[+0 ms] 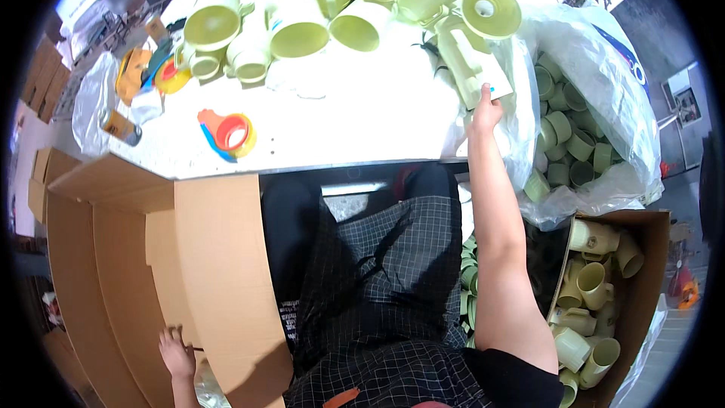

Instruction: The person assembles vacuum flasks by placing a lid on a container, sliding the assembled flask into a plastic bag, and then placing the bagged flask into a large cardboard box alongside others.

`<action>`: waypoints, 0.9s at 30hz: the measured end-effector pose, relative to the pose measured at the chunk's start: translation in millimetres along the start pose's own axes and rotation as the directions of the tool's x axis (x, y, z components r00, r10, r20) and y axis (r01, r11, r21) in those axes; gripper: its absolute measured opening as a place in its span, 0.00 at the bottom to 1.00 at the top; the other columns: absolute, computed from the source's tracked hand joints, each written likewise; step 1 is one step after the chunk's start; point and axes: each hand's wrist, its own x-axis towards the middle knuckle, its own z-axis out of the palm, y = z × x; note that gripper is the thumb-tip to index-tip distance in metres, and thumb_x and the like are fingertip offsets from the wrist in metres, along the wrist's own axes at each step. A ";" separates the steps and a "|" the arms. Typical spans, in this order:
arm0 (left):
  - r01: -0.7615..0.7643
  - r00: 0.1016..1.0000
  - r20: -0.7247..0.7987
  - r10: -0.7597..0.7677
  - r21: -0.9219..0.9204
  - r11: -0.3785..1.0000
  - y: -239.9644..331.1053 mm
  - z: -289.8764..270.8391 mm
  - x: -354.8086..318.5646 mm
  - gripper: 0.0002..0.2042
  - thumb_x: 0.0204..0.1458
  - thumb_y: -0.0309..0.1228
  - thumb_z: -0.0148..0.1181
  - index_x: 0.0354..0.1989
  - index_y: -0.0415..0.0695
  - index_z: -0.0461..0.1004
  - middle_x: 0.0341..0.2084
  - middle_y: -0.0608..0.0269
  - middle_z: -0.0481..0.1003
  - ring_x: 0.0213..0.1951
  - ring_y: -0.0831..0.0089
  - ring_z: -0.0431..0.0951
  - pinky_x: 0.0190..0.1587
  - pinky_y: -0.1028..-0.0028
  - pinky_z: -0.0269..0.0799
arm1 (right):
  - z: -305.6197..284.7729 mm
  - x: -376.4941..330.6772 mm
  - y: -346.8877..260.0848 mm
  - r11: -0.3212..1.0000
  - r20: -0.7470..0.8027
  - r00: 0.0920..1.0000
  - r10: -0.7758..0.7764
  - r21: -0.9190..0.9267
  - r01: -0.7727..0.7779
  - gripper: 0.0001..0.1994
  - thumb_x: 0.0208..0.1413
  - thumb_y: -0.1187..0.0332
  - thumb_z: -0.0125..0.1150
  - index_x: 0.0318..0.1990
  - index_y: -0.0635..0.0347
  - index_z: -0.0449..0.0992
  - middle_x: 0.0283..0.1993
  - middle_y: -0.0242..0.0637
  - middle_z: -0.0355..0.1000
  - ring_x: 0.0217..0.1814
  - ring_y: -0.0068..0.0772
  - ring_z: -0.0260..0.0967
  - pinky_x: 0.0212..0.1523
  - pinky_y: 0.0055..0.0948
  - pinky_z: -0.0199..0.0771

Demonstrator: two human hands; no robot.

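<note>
Near white table (340, 125), box (654, 264) holds cups (592, 287); right hand (487, 112) grips pale-green mug (458, 48).

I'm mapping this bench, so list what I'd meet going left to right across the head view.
Left hand, red tape dispenser, checked apron, right hand on a pale green mug, green pieces in the clear bag.

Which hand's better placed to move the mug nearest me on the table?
Probably your right hand: it's holding that pale green mug, while your left hand is down at the left cardboard box.
</note>
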 end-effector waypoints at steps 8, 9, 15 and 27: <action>-0.808 0.495 -0.729 0.472 -0.187 0.558 276.6 -196.4 104.0 0.20 0.47 0.21 0.62 0.51 0.41 0.74 0.50 0.52 0.73 0.54 0.51 0.71 0.58 0.56 0.66 | -31.8 -156.6 -107.5 0.925 0.605 0.793 -0.068 -0.260 0.277 0.11 0.65 0.67 0.56 0.45 0.66 0.76 0.38 0.44 0.77 0.38 0.30 0.72 0.43 0.33 0.71; -0.869 0.391 -0.783 0.484 -0.141 0.475 317.5 -207.1 107.2 0.21 0.45 0.22 0.62 0.51 0.39 0.74 0.54 0.50 0.73 0.57 0.49 0.70 0.60 0.55 0.65 | -44.4 -167.7 -116.4 0.937 0.606 0.795 0.000 -0.278 0.212 0.09 0.64 0.66 0.57 0.41 0.64 0.77 0.35 0.47 0.76 0.35 0.32 0.71 0.40 0.34 0.71; -0.821 0.419 0.011 0.908 -0.422 0.384 464.3 -239.7 108.7 0.23 0.47 0.28 0.69 0.53 0.37 0.72 0.37 0.54 0.79 0.40 0.58 0.80 0.46 0.66 0.74 | -115.1 -172.3 -105.7 0.702 0.665 0.582 -0.468 -0.121 0.702 0.10 0.43 0.74 0.68 0.36 0.56 0.78 0.30 0.38 0.74 0.36 0.47 0.72 0.39 0.42 0.71; 0.194 0.964 0.081 0.254 -0.865 -0.463 403.5 -146.2 144.9 0.18 0.68 0.34 0.49 0.57 0.31 0.70 0.51 0.50 0.77 0.52 0.62 0.77 0.59 0.62 0.71 | -242.6 -38.7 -41.6 0.550 0.060 0.839 -0.541 -0.728 0.408 0.22 0.52 0.66 0.67 0.55 0.59 0.76 0.49 0.44 0.74 0.45 0.48 0.72 0.50 0.43 0.73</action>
